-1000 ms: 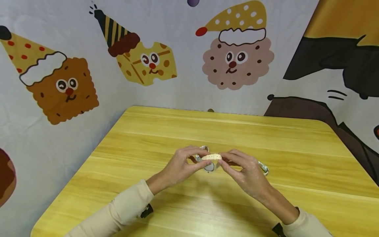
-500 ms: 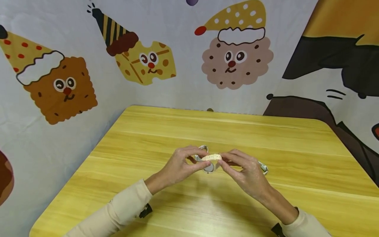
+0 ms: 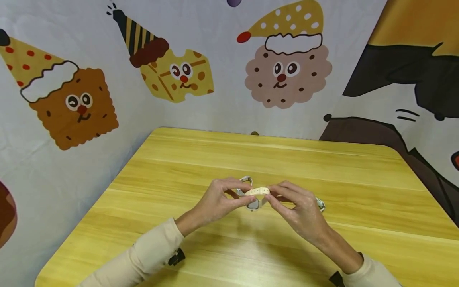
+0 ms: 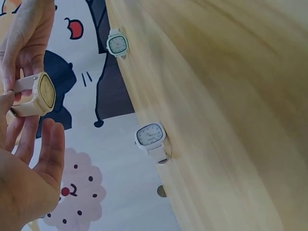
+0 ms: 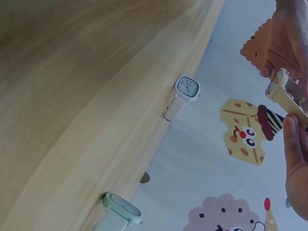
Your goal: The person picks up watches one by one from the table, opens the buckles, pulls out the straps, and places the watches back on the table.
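Observation:
A cream wristwatch (image 3: 259, 191) is held up over the table between both hands, its strap forming an arch on top and its case hanging beneath. My left hand (image 3: 219, 199) pinches the strap's left part between thumb and fingers. At the strap's right end, my right hand (image 3: 300, 204) pinches it with thumb and fingertips. The left wrist view shows the watch's case (image 4: 46, 91) and strap side-on; in the right wrist view the case (image 5: 275, 85) tilts away. Fingers cover part of the strap.
A white wristwatch (image 4: 150, 134) lies on the wooden table (image 3: 201, 159) behind the left fingers. A pale green wristwatch (image 4: 117, 44) lies beyond the right hand, which partly hides it in the head view. A cartoon-printed cloth (image 3: 229, 111) hangs along the table's back and left.
The hands keep their grip on the strap and shift only very slightly to the right with the watch. The other watches stay in place.

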Tool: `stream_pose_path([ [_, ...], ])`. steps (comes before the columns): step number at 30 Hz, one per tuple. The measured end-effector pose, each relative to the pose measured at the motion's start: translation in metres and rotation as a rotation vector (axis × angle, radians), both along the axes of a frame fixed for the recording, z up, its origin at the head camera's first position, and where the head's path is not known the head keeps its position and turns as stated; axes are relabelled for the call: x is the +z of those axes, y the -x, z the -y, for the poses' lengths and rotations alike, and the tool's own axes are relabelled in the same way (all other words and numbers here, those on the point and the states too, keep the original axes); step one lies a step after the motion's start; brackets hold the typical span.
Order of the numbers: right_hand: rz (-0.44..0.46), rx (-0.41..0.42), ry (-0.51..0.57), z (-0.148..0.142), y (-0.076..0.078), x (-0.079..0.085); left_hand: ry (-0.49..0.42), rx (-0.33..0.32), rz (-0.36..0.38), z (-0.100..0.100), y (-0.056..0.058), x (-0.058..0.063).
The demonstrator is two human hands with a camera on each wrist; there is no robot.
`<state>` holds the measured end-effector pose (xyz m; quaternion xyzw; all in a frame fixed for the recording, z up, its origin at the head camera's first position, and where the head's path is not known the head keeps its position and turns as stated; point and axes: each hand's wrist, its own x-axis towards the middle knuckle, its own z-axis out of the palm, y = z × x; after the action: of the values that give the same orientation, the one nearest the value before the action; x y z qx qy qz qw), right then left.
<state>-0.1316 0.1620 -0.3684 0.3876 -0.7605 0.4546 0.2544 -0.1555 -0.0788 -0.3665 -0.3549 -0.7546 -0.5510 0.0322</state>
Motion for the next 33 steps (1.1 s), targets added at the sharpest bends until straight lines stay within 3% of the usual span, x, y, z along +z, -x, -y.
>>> stream_pose_path([
  [26, -0.014, 0.005, -0.023, -0.0002, 0.001, 0.0061, 0.004, -0.009, 0.029, 0.0021, -0.0005, -0.0001],
  [33, -0.003, 0.011, -0.004, 0.0, 0.0006, 0.0056, 0.01, -0.005, 0.003, 0.0019, -0.0006, -0.001],
])
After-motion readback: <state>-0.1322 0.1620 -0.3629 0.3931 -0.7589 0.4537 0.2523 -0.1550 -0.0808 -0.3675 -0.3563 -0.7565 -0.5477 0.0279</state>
